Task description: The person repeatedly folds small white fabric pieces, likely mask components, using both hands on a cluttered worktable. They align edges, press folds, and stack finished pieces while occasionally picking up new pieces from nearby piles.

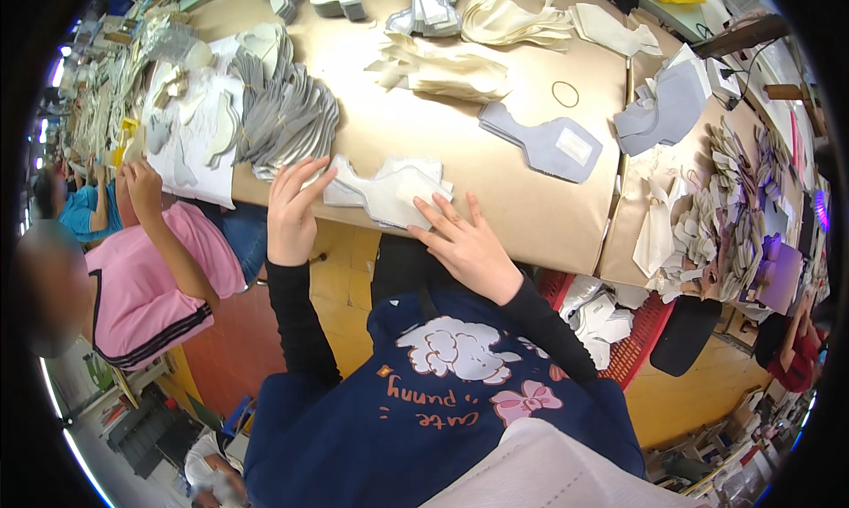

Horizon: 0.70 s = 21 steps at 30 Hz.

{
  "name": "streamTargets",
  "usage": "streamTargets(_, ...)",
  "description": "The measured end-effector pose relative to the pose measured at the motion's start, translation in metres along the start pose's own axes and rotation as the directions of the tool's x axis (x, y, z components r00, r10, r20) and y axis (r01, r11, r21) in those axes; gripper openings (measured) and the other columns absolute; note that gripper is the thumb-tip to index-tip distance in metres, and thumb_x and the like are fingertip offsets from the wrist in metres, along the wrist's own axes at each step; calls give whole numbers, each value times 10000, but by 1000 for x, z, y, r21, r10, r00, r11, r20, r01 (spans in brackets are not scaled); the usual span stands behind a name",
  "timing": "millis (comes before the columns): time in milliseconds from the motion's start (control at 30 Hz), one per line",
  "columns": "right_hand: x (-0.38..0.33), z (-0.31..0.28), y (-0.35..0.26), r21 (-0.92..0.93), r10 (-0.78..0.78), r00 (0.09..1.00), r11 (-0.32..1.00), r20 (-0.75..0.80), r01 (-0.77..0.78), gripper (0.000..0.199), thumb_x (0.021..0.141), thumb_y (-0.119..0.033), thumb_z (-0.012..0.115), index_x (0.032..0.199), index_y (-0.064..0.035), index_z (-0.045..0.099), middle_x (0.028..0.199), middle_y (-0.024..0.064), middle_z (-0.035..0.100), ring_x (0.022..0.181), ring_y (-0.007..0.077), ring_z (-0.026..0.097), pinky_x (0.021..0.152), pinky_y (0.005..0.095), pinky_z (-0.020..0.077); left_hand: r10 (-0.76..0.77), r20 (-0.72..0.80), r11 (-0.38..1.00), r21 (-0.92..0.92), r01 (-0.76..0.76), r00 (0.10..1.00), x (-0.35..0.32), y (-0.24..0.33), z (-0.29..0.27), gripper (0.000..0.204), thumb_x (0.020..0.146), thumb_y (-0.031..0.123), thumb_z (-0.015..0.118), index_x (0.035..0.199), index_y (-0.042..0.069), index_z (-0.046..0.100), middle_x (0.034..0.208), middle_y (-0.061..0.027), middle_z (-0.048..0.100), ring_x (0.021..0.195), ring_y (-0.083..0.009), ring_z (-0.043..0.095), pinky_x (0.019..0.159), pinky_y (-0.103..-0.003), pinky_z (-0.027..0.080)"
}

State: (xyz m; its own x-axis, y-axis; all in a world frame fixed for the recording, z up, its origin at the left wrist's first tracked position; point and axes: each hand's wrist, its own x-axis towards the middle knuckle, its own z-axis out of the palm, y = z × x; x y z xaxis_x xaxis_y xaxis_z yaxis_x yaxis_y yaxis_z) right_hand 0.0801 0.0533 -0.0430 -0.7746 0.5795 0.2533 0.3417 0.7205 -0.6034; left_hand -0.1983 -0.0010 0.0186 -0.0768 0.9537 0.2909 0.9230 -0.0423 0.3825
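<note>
A small stack of white, curved cut pieces (385, 190) lies at the near edge of the brown-covered table (407, 128). My right hand (469, 247) rests on its right end, fingers spread out flat. At the stack's left end is my left hand (296, 212), open, its fingers apart and slightly bent; whether the fingertips touch the pieces I cannot tell. Just beyond that hand lies a thick fanned pile of grey cut pieces (287, 119). To the right, a grey-blue stack of shaped pieces (544, 141) carries a small white label.
Cream piles (442, 66) and a loose rubber band (565, 94) lie farther back. Grey-blue sheets (663, 106) are at the right. A red crate (650, 340) holding white pieces stands below the table edge. A co-worker in pink (164, 278) works at my left.
</note>
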Motion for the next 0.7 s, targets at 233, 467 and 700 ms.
streamTargets(233, 25, -32, 34, 291, 266, 911, 941, -316, -174, 322, 902, 5, 645, 1219, -20, 693, 1228, 146, 691, 1079, 276, 673, 937, 386, 523, 87, -100, 905, -408, -120, 991, 57, 61, 58, 324, 918, -20, 650, 1235, 26, 698, 1255, -148, 689, 1183, -290, 649, 1020, -373, 482)
streamTargets(467, 89, -26, 116, 706, 667, 682, 635, -298, -312, 329, 1003, -40, 579, 1311, 71, 614, 1128, 148, 723, 1012, 189, 713, 889, 305, 554, 283, -48, 951, 144, -274, 958, 162, 83, 145, 188, 859, 247, 756, 898, 69, 707, 920, -68, 673, 926, -276, 671, 816, -400, 526)
streamTargets(700, 89, -19, 139, 913, 533, 825, 404, -188, -53, 413, 1004, 25, 530, 1415, 55, 550, 1282, 139, 662, 1130, 192, 668, 1010, 304, 512, -33, 256, 782, -595, 184, 966, 168, 51, 145, 201, 901, 149, 760, 1034, 2, 730, 975, -60, 733, 816, -126, 670, 737, -276, 551)
